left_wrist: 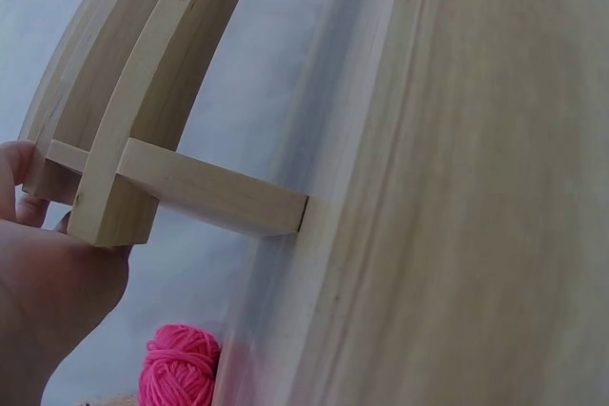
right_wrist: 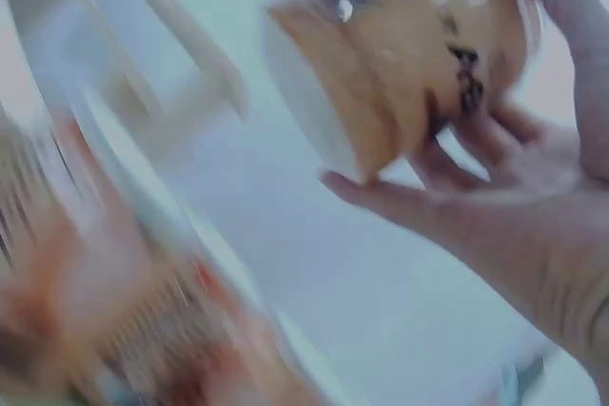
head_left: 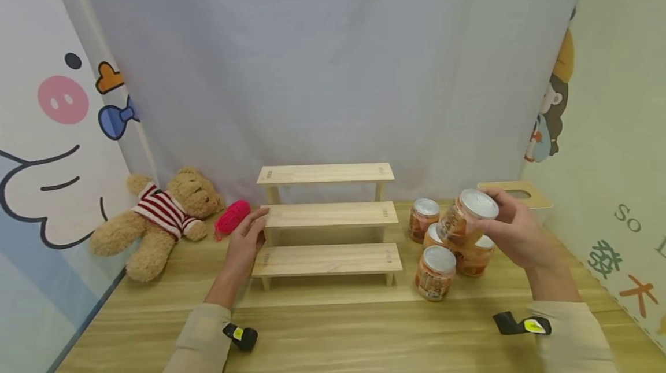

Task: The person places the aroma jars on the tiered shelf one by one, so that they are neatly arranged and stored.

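Note:
My right hand [head_left: 512,228] grips a can [head_left: 458,220] with an orange-brown label and a silver lid, holding it tilted above several similar cans [head_left: 435,274] on the table. In the right wrist view, the fingers and thumb curl round the held can [right_wrist: 409,64], which is blurred. A three-tier wooden display stand [head_left: 328,215] stands in the middle, with nothing on its steps. At its left end, my left hand [head_left: 245,243] holds the edge near the middle step. Up close in the left wrist view, that hand [left_wrist: 57,273] wraps the plank ends; its thumb is mostly hidden.
A pink yarn ball [head_left: 232,218] lies just left of the stand, beside a teddy bear [head_left: 166,211] in a striped top. Behind the right hand is a box [head_left: 541,196] with an oval opening. A pale curtain [head_left: 333,72] hangs behind the wooden table [head_left: 322,332].

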### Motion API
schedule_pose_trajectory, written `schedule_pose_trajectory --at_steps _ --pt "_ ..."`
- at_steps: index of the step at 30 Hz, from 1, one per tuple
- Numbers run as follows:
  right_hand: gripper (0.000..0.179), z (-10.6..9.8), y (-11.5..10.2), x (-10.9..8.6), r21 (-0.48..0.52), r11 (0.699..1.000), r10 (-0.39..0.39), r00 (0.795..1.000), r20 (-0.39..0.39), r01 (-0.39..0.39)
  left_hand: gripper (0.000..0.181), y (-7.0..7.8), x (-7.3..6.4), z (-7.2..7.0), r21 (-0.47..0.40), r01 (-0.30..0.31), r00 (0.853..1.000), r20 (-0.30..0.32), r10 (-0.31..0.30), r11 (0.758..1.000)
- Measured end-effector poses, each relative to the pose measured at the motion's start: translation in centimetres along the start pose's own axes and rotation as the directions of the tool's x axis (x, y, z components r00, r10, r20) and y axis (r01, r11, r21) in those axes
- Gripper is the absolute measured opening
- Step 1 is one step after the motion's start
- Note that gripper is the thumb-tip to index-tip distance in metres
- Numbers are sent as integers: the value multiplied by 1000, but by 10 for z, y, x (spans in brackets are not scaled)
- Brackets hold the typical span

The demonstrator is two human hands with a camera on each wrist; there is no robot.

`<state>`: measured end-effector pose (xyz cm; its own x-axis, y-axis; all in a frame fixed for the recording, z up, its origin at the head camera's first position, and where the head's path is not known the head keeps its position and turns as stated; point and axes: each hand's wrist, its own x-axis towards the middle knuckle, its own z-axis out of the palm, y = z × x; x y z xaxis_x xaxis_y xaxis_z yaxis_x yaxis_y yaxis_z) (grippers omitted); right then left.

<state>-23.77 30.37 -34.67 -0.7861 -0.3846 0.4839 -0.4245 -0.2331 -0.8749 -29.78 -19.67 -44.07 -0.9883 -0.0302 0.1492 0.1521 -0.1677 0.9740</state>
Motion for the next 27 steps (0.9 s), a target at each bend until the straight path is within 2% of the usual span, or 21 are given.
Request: schedule_pose_trajectory --at_steps 3,8,11,14,17,21,24,27 --pt "42 35 -4 15 4 1000 29 994 -101 -29 43 -1 -1 0 4 11 1000 -11 -11 1000" --pt "38 90 -14 51 -76 984 139 961 -239 -161 39 -3 -1 1 -8 -9 998 -60 8 1000" --pt "49 116 -13 83 -160 965 161 954 -254 -206 37 -4 2 1 -20 -30 997 -66 28 999" --pt "61 140 -4 117 -270 940 144 960 -239 -208 36 -3 3 0 -33 -24 998 -57 22 999" --pt "65 161 11 149 -339 916 145 966 -214 -213 33 -4 2 -2 -54 -5 999 -53 2 999" --pt "65 185 32 183 -345 906 183 961 -207 -247 27 -5 1 -3 -78 -5 998 -63 1 997" --pt "63 195 44 202 -322 906 201 949 -245 -275 25 -4 2 -2 -85 -14 998 -63 9 996" --pt "60 202 52 217 -309 911 188 941 -282 -274 23 -2 5 -2 -88 -23 998 -59 18 996"
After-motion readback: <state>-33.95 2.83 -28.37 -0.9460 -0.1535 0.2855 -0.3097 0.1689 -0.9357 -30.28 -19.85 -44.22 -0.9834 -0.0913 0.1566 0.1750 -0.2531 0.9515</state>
